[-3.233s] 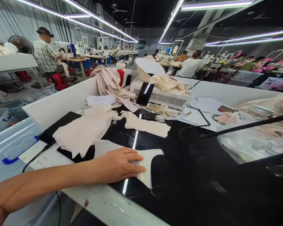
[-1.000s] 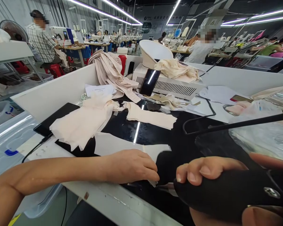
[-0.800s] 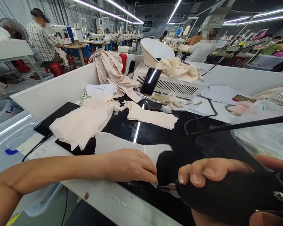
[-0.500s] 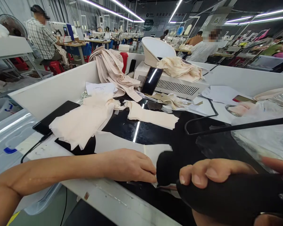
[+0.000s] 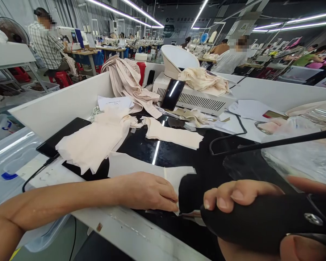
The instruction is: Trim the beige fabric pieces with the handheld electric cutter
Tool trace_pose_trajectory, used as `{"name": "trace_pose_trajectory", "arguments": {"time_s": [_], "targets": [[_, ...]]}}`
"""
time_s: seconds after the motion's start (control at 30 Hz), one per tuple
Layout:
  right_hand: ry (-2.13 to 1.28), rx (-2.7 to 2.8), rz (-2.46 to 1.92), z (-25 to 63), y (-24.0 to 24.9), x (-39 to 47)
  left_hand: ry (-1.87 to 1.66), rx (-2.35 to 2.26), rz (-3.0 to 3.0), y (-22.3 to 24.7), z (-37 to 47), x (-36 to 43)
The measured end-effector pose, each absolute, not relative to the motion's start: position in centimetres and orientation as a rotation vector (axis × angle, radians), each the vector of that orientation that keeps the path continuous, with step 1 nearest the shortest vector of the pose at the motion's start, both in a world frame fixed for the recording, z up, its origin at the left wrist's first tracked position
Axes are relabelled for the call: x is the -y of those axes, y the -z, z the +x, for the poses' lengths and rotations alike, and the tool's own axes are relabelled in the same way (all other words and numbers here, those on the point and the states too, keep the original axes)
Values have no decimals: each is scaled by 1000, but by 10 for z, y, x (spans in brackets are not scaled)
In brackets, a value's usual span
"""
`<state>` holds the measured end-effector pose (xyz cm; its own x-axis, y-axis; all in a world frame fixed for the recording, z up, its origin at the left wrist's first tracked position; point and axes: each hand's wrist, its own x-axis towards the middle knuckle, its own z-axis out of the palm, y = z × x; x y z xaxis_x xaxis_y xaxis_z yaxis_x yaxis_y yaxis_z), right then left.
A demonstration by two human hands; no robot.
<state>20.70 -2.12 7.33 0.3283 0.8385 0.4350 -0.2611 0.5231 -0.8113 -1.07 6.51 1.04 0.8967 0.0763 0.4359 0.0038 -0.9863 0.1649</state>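
Note:
My left hand [image 5: 154,192] reaches in from the left, its fingers pinched together on the lower end of a curved pale fabric piece [image 5: 136,165]. That piece lies on the black glossy work surface [image 5: 141,145]. Close to the camera, my right hand [image 5: 244,194] is wrapped round a black tool [image 5: 250,224] with a screw in its side; its exact kind is unclear. A thin shiny strip [image 5: 192,214] lies between the tool's rounded end and my left fingertips. Farther back are a stack of cream fabric pieces [image 5: 89,139] and a cream strip [image 5: 174,134].
A white box with vents [image 5: 190,101] bears a phone [image 5: 173,95] and crumpled cloth [image 5: 203,80]. Pink-beige fabric [image 5: 125,79] hangs over the white partition [image 5: 65,96]. A black bar [image 5: 277,145] crosses at right, above clear plastic [image 5: 301,159]. People sit at sewing machines beyond.
The view has shifted slightly. My right hand and the black tool have tilted a little, and more of the tool's screw shows. My left hand keeps its pinch on the fabric piece.

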Motion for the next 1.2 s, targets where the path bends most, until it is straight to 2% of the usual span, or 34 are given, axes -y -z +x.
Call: {"name": "trace_pose_trajectory", "arguments": {"time_s": [0.13, 0.37, 0.6, 0.77, 1.2], "targets": [[-779, 950, -692, 202, -87, 18, -673, -53, 2880, -12, -10, -65], [-709, 964, -743, 213, -78, 16, -623, -87, 2858, -11, -10, -65], [-803, 998, -759, 211, -77, 16, -507, -127, 2865, -14, -10, -65], [-716, 946, -766, 207, -81, 15, -576, -84, 2870, -12, -11, -65], [-750, 927, -726, 205, -78, 16, -626, -101, 2829, -9, -10, -66]]}}
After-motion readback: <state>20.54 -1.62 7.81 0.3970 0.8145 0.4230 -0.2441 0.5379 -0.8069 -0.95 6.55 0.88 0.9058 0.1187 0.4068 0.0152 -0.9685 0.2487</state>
